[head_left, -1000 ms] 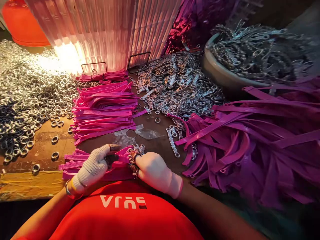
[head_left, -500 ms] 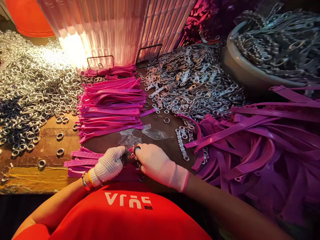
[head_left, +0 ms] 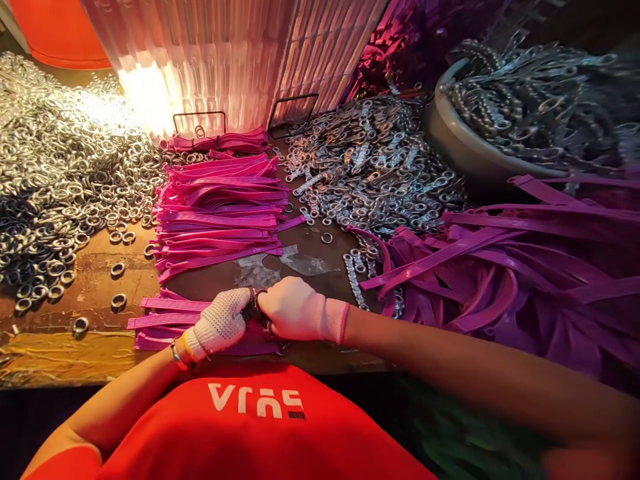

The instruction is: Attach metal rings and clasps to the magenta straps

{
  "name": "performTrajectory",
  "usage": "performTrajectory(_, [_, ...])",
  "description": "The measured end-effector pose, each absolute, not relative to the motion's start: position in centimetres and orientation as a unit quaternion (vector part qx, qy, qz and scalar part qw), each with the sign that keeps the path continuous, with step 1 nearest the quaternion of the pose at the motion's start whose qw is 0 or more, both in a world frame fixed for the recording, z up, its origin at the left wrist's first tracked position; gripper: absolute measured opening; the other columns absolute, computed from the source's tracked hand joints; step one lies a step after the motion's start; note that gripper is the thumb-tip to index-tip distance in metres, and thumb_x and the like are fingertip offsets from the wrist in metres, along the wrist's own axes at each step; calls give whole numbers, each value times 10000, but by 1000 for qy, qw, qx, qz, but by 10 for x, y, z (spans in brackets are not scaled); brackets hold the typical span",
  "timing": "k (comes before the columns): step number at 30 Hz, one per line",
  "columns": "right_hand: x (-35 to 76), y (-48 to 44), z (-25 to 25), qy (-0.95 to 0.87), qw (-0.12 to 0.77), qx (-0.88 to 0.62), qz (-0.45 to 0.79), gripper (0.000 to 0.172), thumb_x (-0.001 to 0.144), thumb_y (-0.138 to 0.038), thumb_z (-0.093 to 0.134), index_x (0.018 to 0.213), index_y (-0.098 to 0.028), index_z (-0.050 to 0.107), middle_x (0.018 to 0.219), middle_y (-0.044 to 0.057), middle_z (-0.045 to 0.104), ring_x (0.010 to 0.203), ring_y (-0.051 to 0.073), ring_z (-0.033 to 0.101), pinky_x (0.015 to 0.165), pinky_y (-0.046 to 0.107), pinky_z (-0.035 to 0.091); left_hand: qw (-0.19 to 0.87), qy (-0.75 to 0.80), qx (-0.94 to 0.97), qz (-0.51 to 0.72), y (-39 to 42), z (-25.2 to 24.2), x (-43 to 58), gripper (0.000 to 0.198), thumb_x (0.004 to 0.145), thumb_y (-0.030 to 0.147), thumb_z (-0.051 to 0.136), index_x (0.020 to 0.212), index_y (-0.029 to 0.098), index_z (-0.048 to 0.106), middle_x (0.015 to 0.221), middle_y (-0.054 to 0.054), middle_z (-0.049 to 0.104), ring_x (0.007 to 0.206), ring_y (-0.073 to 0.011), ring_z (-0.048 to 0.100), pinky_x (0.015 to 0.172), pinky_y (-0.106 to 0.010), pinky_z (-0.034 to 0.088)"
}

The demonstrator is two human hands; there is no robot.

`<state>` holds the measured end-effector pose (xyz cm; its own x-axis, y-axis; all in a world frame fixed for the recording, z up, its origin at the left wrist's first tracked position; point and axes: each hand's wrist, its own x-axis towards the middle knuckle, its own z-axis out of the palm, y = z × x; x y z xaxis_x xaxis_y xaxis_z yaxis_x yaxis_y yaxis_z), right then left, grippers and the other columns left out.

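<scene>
My left hand (head_left: 223,320), in a white dotted glove with dark fingertips, is closed near the table's front edge. My right hand (head_left: 295,308), in a pale glove with a pink cuff, is closed against it. A dark ring shows between the fingertips; what else they grip is hidden. Under and left of my left hand lie several purple straps (head_left: 167,320). Beyond my hands is a larger stack of pink straps (head_left: 217,223), laid side by side.
Loose metal rings (head_left: 65,173) are heaped at the left. Metal link pieces (head_left: 373,160) lie right of centre, beside a grey basin (head_left: 465,137) filled with metal pieces. A purple strap heap (head_left: 480,267) covers the right. Clear ribbed sheets (head_left: 200,60) stand behind.
My right hand has turned and moved slightly up, and its forearm has swung up towards the right. My left hand has barely moved. The view has shifted a little.
</scene>
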<state>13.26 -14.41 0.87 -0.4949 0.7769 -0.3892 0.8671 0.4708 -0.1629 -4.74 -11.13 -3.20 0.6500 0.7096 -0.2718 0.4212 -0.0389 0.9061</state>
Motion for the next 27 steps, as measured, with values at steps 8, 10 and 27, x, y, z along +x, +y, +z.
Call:
performTrajectory(8, [133,-160,16,823,102,539,-148,273,846,-384,620,948,-138,677,874,130,706,750,285,673,598,328,408,570,359,725,141,-106,-21,-48,158,842,298,624,870,155,684,827,-38,680,818,-187,608,763,-269,481])
performTrajectory(10, [154,-152,20,826,70,542,-139,304,854,-439,629,904,-144,686,912,134,693,785,271,651,650,333,414,598,380,690,149,-106,-19,-49,228,868,365,616,922,152,677,757,-17,647,700,-145,572,658,-234,456])
performTrajectory(27, [310,-66,-32,629,-72,774,-10,126,782,-3,604,716,-102,646,1001,171,650,1038,241,537,841,370,341,810,436,329,214,-115,-5,-63,398,776,398,734,1041,143,581,805,-35,638,463,-51,488,339,-133,260])
